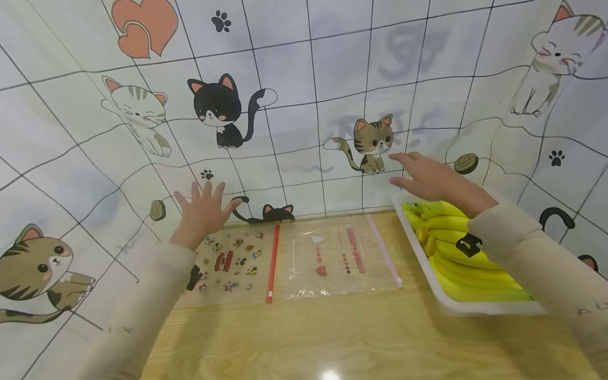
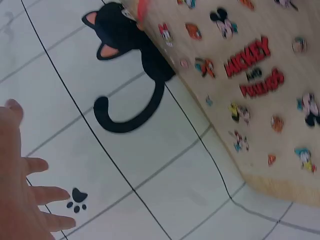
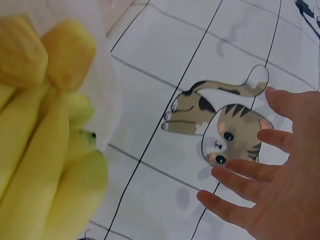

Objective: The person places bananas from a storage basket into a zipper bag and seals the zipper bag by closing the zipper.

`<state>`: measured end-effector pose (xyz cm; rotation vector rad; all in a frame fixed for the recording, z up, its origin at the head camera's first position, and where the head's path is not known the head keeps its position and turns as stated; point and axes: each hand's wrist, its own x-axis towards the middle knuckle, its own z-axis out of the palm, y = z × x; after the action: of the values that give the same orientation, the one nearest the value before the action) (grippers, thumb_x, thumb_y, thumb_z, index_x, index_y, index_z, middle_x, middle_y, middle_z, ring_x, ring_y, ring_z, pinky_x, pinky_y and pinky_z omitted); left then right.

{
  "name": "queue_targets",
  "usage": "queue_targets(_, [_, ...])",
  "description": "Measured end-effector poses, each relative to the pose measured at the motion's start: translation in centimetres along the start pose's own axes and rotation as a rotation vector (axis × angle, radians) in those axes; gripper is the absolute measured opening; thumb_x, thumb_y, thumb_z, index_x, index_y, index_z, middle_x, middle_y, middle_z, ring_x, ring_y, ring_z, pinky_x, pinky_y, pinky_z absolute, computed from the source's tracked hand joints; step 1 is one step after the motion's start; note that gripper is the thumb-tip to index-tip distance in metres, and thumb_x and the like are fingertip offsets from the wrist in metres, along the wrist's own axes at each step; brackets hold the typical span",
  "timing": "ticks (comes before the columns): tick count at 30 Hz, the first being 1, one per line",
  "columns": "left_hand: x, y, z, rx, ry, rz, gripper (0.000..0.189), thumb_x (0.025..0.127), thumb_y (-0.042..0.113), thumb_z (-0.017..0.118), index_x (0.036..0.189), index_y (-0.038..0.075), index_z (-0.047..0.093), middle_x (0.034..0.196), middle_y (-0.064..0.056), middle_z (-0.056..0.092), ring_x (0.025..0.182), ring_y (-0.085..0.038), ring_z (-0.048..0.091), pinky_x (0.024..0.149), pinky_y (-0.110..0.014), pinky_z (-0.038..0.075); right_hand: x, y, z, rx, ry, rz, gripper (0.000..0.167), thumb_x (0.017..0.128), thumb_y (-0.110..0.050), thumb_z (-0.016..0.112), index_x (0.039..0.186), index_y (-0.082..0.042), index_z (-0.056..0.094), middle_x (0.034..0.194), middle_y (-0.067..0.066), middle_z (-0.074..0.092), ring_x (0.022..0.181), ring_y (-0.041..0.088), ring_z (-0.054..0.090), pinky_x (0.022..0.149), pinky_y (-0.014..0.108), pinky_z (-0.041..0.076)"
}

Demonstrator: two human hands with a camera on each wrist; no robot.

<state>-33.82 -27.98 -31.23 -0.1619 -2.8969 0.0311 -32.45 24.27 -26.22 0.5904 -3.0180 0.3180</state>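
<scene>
My left hand [image 1: 200, 214] hovers with spread fingers over the far edge of a clear zip bag [image 1: 258, 264] printed with small cartoon figures and a red slider strip. In the left wrist view the fingers [image 2: 50, 194] reach in from the left edge, holding nothing. My right hand [image 1: 427, 177] is raised above the far end of a white tray [image 1: 456, 307], its fingers extended and nothing in them. Yellow bananas [image 1: 461, 264] fill that tray; the right wrist view has the bananas [image 3: 60, 150] on the left, apart from the hand.
Between the first bag and the tray lies a second clear zip bag [image 1: 332, 264] with pink print and a pink slider strip. Both rest on a wooden table [image 1: 304, 338]. A white sheet [image 1: 294, 95] with grid lines and cartoon cats rises behind and at the sides.
</scene>
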Motion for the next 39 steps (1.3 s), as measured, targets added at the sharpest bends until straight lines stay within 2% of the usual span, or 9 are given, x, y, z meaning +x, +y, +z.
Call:
queue_targets(5, [-0.9,1.6,1.1,-0.069,-0.044,-0.008,0.081,0.105,0.067,0.031,0.159,0.006,0.033,0.163,-0.031,0.03,0.151,-0.059,0.02,0.11,-0.088,0.001,-1.1,-1.2,1.4,0.01,0.019,0.003,0.076,0.106,-0.049,0.052,0.165,-0.015,0.019,0.164,0.031,0.027,0.138,0.053,0.047,0.106,0.073,0.042])
queue_targets(8, [-1.5,2.7,1.7,-0.1,-0.063,-0.006,0.079,0.105,0.065,0.035,0.158,0.006,0.034,0.161,-0.03,0.034,0.149,-0.056,0.027,0.111,-0.087,0.005,-1.8,-2.1,1.9,0.019,0.026,0.006,0.076,0.105,-0.045,0.055,0.165,-0.015,0.019,0.164,0.03,0.028,0.142,0.052,0.042,0.106,0.074,0.041])
queue_targets(11, [-2.2,3.8,2.2,-0.132,-0.097,-0.002,0.076,0.105,0.061,0.041,0.158,0.006,0.036,0.16,-0.029,0.037,0.146,-0.055,0.034,0.113,-0.085,0.014,-2.3,-3.0,2.4,0.034,0.046,0.009,0.076,0.104,-0.042,0.058,0.165,-0.016,0.02,0.166,0.027,0.028,0.146,0.051,0.038,0.107,0.074,0.039])
queue_targets(14, [-2.9,5.0,2.8,-0.16,-0.121,0.015,0.072,0.105,0.055,0.047,0.156,0.005,0.04,0.157,-0.028,0.042,0.141,-0.054,0.043,0.111,-0.078,0.03,-2.7,-4.0,2.8,0.05,0.065,0.004,0.075,0.104,-0.039,0.059,0.165,-0.018,0.021,0.167,0.023,0.027,0.147,0.049,0.039,0.108,0.074,0.039])
queue_targets(17, [-3.4,6.0,3.7,-0.177,-0.109,0.048,0.068,0.104,0.05,0.052,0.151,0.001,0.045,0.15,-0.028,0.05,0.131,-0.052,0.053,0.104,-0.068,0.046,-3.0,-4.8,3.3,0.067,0.074,-0.001,0.075,0.103,-0.039,0.059,0.165,-0.02,0.022,0.167,0.022,0.029,0.146,0.047,0.04,0.108,0.072,0.04])
queue_targets(21, [-3.8,6.7,5.5,-0.214,-0.083,0.07,0.062,0.103,0.046,0.057,0.145,0.001,0.053,0.138,-0.025,0.061,0.115,-0.044,0.066,0.09,-0.056,0.057,-3.5,-5.5,4.3,0.108,0.076,-0.009,0.074,0.104,-0.041,0.058,0.165,-0.019,0.022,0.165,0.022,0.033,0.145,0.046,0.042,0.11,0.07,0.041])
queue_targets(25, [-4.2,7.0,7.3,-0.278,-0.097,0.038,0.055,0.101,0.046,0.061,0.138,0.005,0.059,0.128,-0.019,0.068,0.104,-0.038,0.069,0.079,-0.051,0.058,-4.0,-5.9,5.2,0.166,0.076,-0.03,0.075,0.104,-0.045,0.057,0.165,-0.017,0.023,0.164,0.023,0.034,0.144,0.047,0.044,0.112,0.068,0.04])
queue_targets(32, [-4.9,7.8,9.5,-0.337,-0.107,0.001,0.055,0.097,0.046,0.067,0.133,0.005,0.063,0.13,-0.022,0.062,0.1,-0.036,0.067,0.08,-0.051,0.057,-4.6,-7.0,6.7,0.291,0.105,-0.051,0.069,0.106,-0.039,0.056,0.162,-0.01,0.028,0.164,0.02,0.038,0.14,0.042,0.049,0.112,0.064,0.042])
queue_targets(39, [-5.9,8.3,11.7,-0.382,-0.194,-0.065,0.064,0.09,0.047,0.076,0.135,0.004,0.061,0.135,-0.022,0.061,0.116,-0.042,0.062,0.092,-0.057,0.056,-4.8,-8.3,8.6,0.332,0.104,-0.049,0.067,0.105,-0.036,0.058,0.16,-0.008,0.032,0.161,0.019,0.043,0.14,0.042,0.051,0.111,0.063,0.043])
